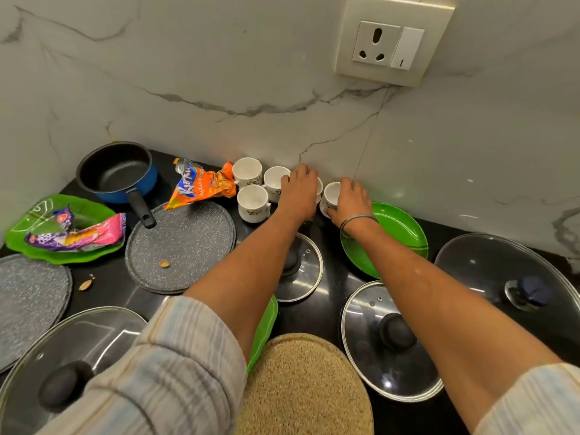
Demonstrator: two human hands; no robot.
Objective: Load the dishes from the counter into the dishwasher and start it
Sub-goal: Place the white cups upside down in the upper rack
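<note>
- Five white cups cluster at twelve o'clock on the black surface point(329, 277), hard against the marble wall; this is the only view, from the head.
- The left hand point(298, 191) lies over the middle of the cluster, covering one cup point(319, 186) almost wholly and touching the rim of another cup point(273, 181) at its nine o'clock. Its fingers point(302, 172) curl downward, but whether they grip anything I cannot tell.
- The right hand point(350, 199) wraps the rightmost cup point(330, 194), fingers curled round its body, just at the edge of a green plate point(398, 227).
- Two free cups, the rear cup point(247, 171) and the near cup point(253, 202), stand at nine o'clock of the left hand, which is the nearer hand to them; all stand upright, mouths up.
- No dishwasher is visible, so loading looks barely begun.
- The orange snack packet point(201, 185) reads "Kurku…", partly crumpled; a pink wrapper point(78, 235) on a green tray point(22, 237) carries print too small to read.
- Each cup bears a dark leaf-like mark, no legible words.
</note>
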